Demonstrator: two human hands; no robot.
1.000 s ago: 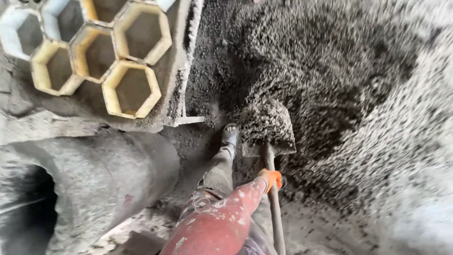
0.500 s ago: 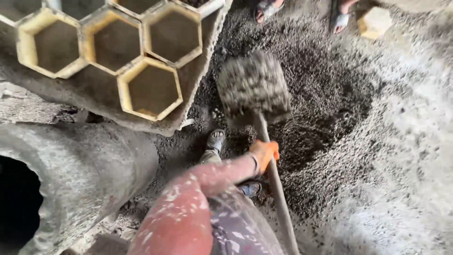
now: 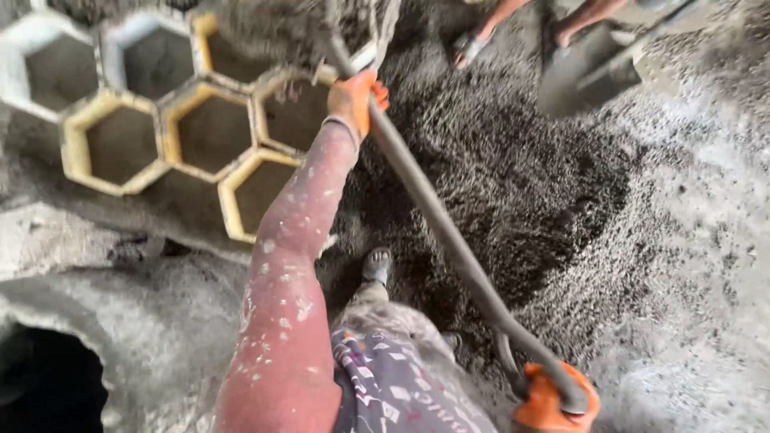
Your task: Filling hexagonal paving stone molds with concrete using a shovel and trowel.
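Your left hand (image 3: 357, 100), in an orange glove, is clamped around the shovel handle (image 3: 433, 216) high up the shaft, and your right hand (image 3: 553, 397), also gloved orange, is closed on the grip at its lower end. The shovel's loaded blade (image 3: 281, 28) sits blurred at the top edge, over the yellow hexagonal moulds (image 3: 120, 144). The dark wet concrete heap (image 3: 521, 176) lies to the right, where another person's shovel (image 3: 589, 76) rests by their feet (image 3: 473, 44).
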